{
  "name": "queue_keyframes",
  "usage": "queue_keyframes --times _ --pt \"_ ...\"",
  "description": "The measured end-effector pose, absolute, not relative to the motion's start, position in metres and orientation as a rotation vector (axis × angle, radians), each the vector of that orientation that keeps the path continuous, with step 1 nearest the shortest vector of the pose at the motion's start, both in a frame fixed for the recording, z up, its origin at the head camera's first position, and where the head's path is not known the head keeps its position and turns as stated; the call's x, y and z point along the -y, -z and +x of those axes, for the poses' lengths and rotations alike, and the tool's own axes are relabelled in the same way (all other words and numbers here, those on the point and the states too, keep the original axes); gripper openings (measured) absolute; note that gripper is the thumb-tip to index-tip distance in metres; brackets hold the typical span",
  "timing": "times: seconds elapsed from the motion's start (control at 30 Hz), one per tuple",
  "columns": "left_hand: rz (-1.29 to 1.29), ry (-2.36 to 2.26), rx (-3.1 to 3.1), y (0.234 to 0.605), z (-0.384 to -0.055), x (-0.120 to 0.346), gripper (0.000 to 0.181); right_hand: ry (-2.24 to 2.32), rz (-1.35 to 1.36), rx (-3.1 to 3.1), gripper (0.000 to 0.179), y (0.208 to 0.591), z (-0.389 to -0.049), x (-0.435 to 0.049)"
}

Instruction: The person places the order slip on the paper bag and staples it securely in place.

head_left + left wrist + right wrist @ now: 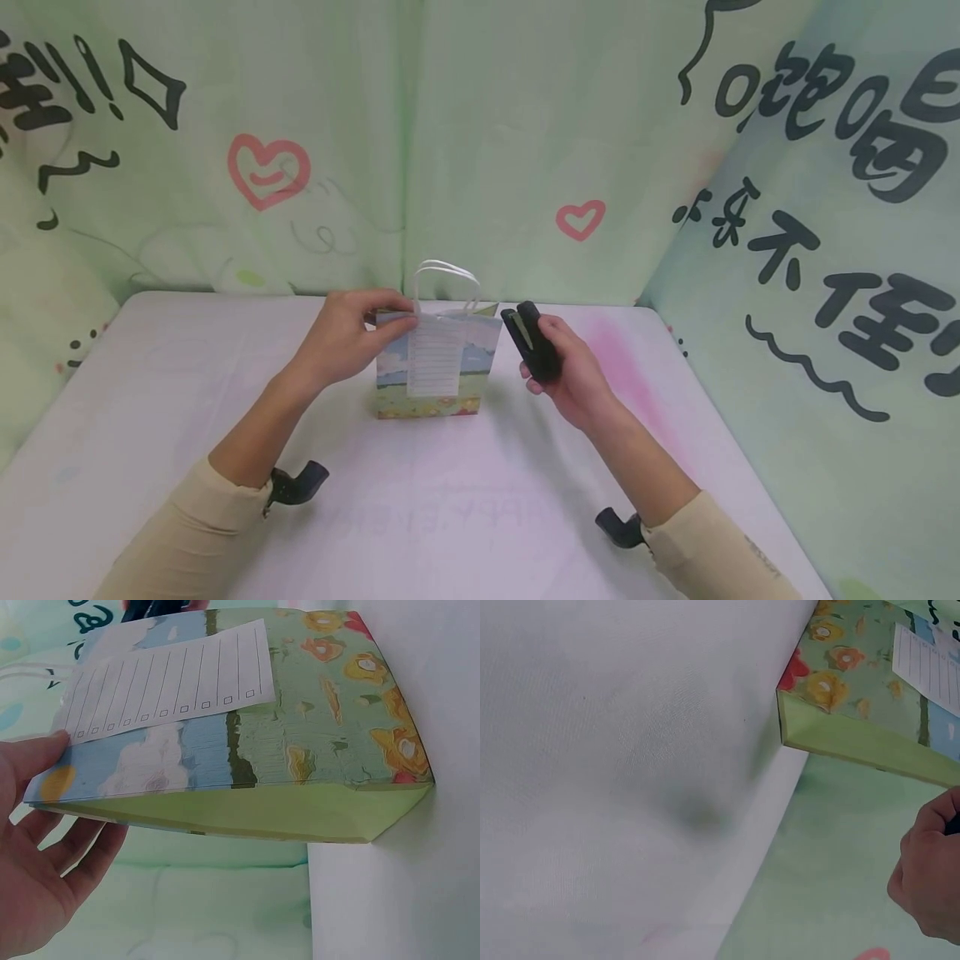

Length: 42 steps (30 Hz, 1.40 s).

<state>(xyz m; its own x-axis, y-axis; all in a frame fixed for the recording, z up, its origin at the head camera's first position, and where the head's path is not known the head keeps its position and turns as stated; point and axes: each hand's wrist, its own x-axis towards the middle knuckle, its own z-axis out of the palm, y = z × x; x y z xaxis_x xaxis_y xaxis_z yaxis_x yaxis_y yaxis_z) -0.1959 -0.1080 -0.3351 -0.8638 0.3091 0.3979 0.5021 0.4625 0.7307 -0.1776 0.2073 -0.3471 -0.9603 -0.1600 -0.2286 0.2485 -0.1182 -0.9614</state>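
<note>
A small paper gift bag with painted sky and flowers stands upright on the table, its white handles raised. A lined checklist sheet lies against its front face, its upper edge near the bag's rim. My left hand pinches the bag's top edge and the sheet, thumb in front; in the left wrist view the thumb touches the sheet's end. To the right of the bag, my right hand grips a black stapler, held up apart from the bag with its nose pointing up and left.
The bag stands on a white-covered table with a pink patch at its right. Behind and beside it hangs a pale green curtain with hearts and black lettering. A dark wrist mount sticks out from the left sleeve.
</note>
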Motion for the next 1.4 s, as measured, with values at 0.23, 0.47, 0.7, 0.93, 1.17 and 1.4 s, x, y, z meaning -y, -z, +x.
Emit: queue_keyframes --times 0.23,0.47,0.7,0.93,1.17,1.4 --pt "-0.707 1.362 2.498 0.334 -0.196 0.108 0.016 2.185 0.102 -1.878 0.029 0.344 -0.178 -0.208" --pt "-0.711 1.374 2.502 0.334 -0.197 0.108 0.015 2.319 0.186 -1.837 0.019 0.34 -0.183 -0.207" --pt "-0.715 1.373 2.511 0.333 -0.197 0.108 0.015 2.471 0.252 -1.722 0.018 0.332 -0.194 -0.202" --pt "-0.71 1.367 2.512 0.333 -0.196 0.109 0.016 2.631 0.308 -1.514 0.024 0.322 -0.208 -0.198" --pt "-0.704 1.381 2.517 0.334 -0.194 0.11 0.017 2.643 0.254 -1.41 0.034 0.307 -0.215 -0.197" --pt "-0.688 1.374 2.525 0.333 -0.194 0.111 0.017 2.466 0.103 -1.627 0.031 0.293 -0.214 -0.187"
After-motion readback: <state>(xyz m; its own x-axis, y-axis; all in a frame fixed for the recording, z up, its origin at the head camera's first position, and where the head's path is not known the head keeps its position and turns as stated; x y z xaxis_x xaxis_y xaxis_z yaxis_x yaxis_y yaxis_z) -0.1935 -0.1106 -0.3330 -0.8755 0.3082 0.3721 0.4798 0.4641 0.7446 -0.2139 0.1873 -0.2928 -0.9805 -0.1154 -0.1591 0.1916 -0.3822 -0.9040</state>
